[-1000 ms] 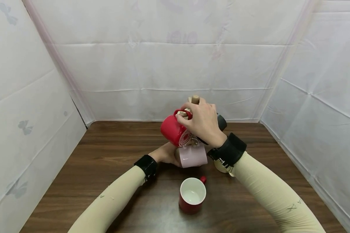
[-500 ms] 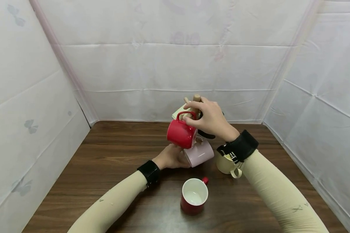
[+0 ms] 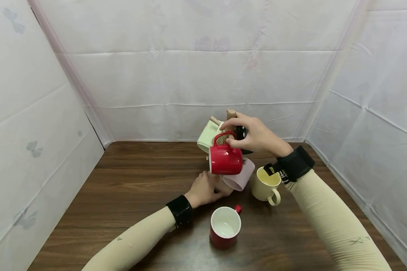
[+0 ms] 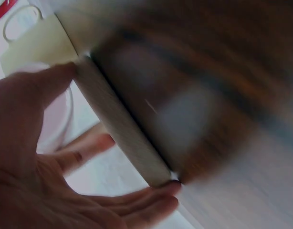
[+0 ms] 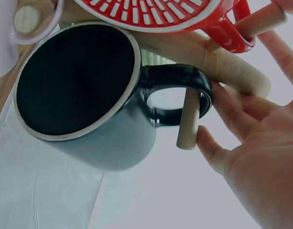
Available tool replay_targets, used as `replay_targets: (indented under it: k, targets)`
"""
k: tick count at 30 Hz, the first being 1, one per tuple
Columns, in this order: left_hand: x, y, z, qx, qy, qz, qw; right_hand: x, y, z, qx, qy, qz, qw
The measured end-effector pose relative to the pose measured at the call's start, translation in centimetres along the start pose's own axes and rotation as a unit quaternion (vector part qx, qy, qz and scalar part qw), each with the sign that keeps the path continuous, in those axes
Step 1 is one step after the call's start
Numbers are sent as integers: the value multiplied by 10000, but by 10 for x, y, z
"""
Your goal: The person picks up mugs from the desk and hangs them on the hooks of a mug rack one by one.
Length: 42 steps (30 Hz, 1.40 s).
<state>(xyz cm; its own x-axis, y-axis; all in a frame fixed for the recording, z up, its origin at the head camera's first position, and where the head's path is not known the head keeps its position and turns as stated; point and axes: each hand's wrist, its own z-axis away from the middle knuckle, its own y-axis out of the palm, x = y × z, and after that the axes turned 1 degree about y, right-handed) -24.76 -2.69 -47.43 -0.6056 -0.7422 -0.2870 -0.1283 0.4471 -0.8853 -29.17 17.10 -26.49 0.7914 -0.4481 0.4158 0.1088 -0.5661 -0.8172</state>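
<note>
A wooden mug tree (image 3: 231,114) stands tilted, with several mugs hooked on its pegs. My left hand (image 3: 205,188) grips its flat wooden base (image 4: 120,124), thumb on one side and fingers on the other. My right hand (image 3: 259,133) curls round the upper post, thumb right beside the handle of a red mug (image 3: 225,161). That mug hangs by its handle on a peg. On the back side hangs a black mug (image 5: 79,81), its handle loop against my right fingers. A pale green mug (image 3: 208,136) hangs at the left, a pink mug (image 3: 241,176) low in front.
A yellow mug (image 3: 266,191) stands on the brown wooden table (image 3: 139,177) right of the tree, below my right wrist. A dark red mug (image 3: 224,239) with a white inside stands upright in front. White sheeting (image 3: 190,79) walls the table at the back and sides.
The mug tree has turned with its mugs: the red and pink mugs have swung right, and the pale green one has come into sight. My right wrist has moved right, uncovering the yellow mug.
</note>
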Motion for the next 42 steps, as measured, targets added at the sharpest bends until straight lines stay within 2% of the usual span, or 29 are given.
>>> replay_targets:
  k: [2,6,10,15,18,20,24,26,27,30,33,35,37,42]
  targets:
    - [-6,2,2,-44,-157,-373,9992,-2,-2,1,101,41,-69,9999]
    - [-14,4,6,-156,-259,-892,9956,-5,-5,2,206,-10,-143,9997]
    - [-18,2,8,-150,-223,-990,9947,-6,-7,3,248,-155,-153,9995]
    - [-13,-5,9,289,-298,-515,9978,-7,-9,6,266,-174,-86,9995]
    - [-2,-12,10,473,-483,24,9977,-5,-9,12,232,57,-103,9997]
    - [8,-20,11,467,-693,300,9961,-2,-8,17,163,216,-114,9996]
    - [29,-48,10,107,-1424,694,9873,2,-6,26,-235,189,54,9995]
    - [37,-67,4,-357,-1710,770,9816,5,-5,30,-542,57,168,9984]
    - [40,-77,0,-639,-1750,783,9794,5,-4,32,-710,-7,263,9971]
    - [44,-104,-17,-1523,-1430,878,9740,10,-2,38,-1174,-58,520,9917]
    - [39,-125,-38,-2063,-800,1159,9683,15,3,44,-1492,77,772,9858]
    - [34,-135,-51,-2121,-450,1440,9655,19,8,45,-1613,197,885,9827]
    - [29,-143,-63,-2017,-264,1607,9658,21,13,45,-1699,305,949,9804]
    - [25,-151,-80,-1629,-186,1723,9713,25,28,42,-1821,654,867,9773]
